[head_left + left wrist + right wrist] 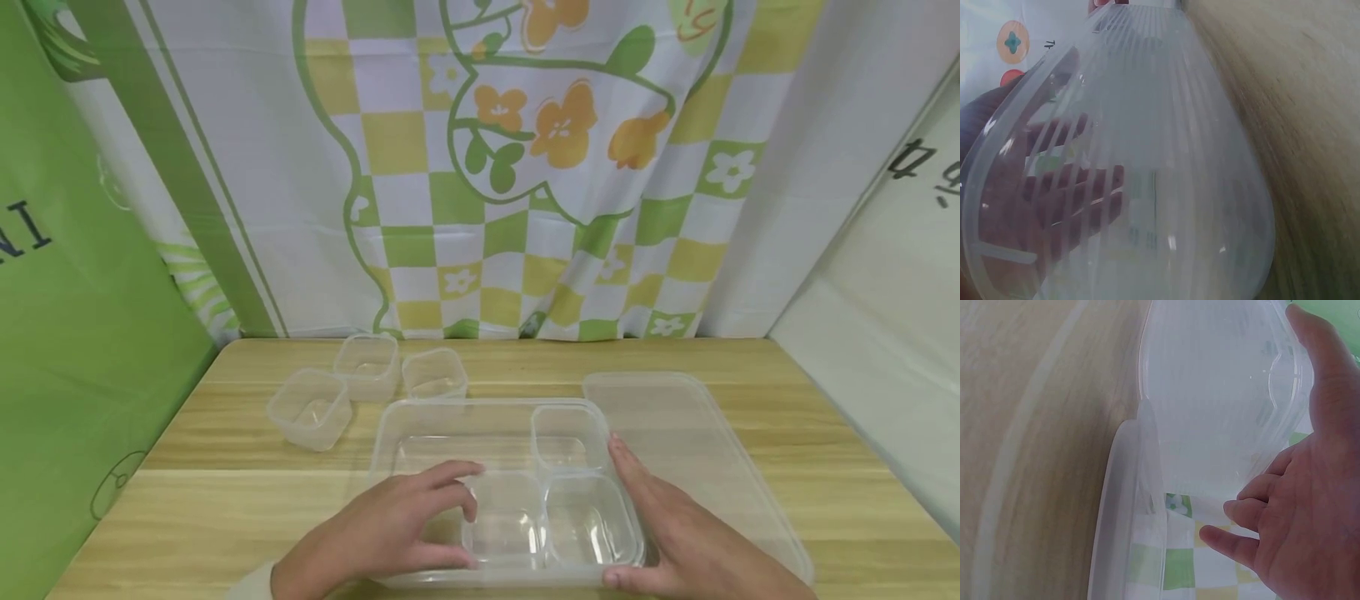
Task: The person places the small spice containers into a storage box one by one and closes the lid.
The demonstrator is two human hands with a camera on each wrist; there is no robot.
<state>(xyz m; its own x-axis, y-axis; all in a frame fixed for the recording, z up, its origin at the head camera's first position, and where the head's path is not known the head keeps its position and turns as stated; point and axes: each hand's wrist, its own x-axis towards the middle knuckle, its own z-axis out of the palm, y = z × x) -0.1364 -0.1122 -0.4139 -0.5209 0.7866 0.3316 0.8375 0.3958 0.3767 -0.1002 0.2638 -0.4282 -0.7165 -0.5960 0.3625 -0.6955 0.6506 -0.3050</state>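
A large clear plastic container [427,577] stands near the front of the table, seen close from the side in both wrist views. Inside its right part sit three small clear square boxes: a left front box [504,533], a right front box [592,521] and a back box [566,437]. My left hand [397,517] reaches in over the left side, thumb and fingertips at the two left corners of the left front box. Against the container's right wall, my right hand [690,533] lies with index finger and thumb spread; its other fingers [1235,547] hang loosely bent.
Behind the container to the left stand three more small clear boxes, a left one [310,410], a back one [366,367] and a right one [435,375]. A large clear lid [720,467] lies flat on the wooden table [225,492] at right. Printed curtains [510,167] hang behind.
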